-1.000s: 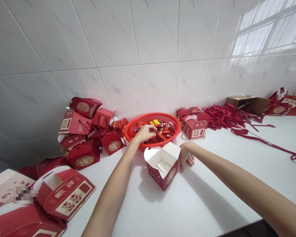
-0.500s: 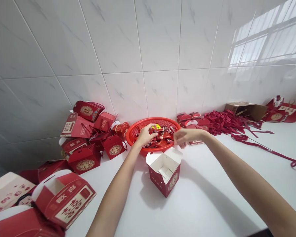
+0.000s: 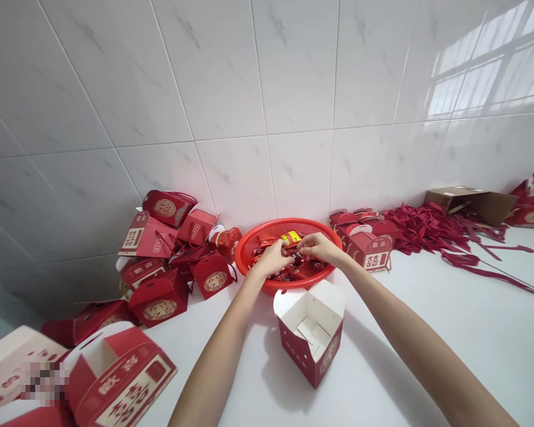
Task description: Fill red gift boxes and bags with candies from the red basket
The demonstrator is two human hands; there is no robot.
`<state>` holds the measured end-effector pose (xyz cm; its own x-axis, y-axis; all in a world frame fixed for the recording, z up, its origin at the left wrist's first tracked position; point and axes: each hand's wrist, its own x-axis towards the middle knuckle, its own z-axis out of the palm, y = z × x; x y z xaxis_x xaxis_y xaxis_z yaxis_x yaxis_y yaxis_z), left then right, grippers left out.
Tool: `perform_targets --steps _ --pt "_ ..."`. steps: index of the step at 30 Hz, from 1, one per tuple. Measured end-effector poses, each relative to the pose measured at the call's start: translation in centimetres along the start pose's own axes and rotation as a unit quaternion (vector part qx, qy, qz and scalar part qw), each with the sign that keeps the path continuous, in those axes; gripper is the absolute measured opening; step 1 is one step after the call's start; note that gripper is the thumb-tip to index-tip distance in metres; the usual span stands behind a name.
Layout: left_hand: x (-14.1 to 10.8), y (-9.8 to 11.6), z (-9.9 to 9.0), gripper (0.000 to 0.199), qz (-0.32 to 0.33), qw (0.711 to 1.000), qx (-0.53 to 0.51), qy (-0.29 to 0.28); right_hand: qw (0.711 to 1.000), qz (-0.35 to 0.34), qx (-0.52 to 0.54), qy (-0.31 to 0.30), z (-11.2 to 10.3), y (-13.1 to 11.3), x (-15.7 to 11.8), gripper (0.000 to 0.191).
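Both of my hands are over a red plastic basket [image 3: 242,261] of small, mostly red wrapped packets [image 3: 305,271]. My left hand [image 3: 273,261] has its fingers curled down among the packets at the basket's left side. Opposite it, my right hand [image 3: 320,247] bends its fingers and thumb into the packets. Whatever sits between the fingertips of either hand is hidden. A yellow-labelled packet [image 3: 291,238] lies just behind the hands. In front of the basket stands an open red gift box [image 3: 300,350] with a white inside, its flaps up, between my forearms.
Red gift boxes [image 3: 160,299] are piled at the left, with larger open ones [image 3: 124,379] nearer me. More boxes [image 3: 369,249] stand right of the basket. Beyond them lie dark red ribbons [image 3: 416,228] and a cardboard box [image 3: 476,201]. A tiled wall [image 3: 298,172] closes off the back.
My right hand has moved left from the basket's right rim into the packets. My left hand stays in the basket, its fingers slightly lower. The view has shifted slightly.
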<state>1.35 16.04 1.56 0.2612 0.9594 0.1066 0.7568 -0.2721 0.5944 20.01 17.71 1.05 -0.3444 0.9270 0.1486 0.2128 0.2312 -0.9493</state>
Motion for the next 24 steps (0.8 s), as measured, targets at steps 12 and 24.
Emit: perform_targets --steps 12,24 --pt "-0.2 0.1 -0.3 0.043 0.032 0.949 -0.004 -0.314 0.993 -0.021 0.078 0.083 -0.1 0.5 -0.4 0.009" --pt "1.0 -0.1 0.5 0.022 0.007 0.968 -0.038 -0.248 0.982 -0.037 0.157 0.097 0.1 0.2 -0.6 0.022"
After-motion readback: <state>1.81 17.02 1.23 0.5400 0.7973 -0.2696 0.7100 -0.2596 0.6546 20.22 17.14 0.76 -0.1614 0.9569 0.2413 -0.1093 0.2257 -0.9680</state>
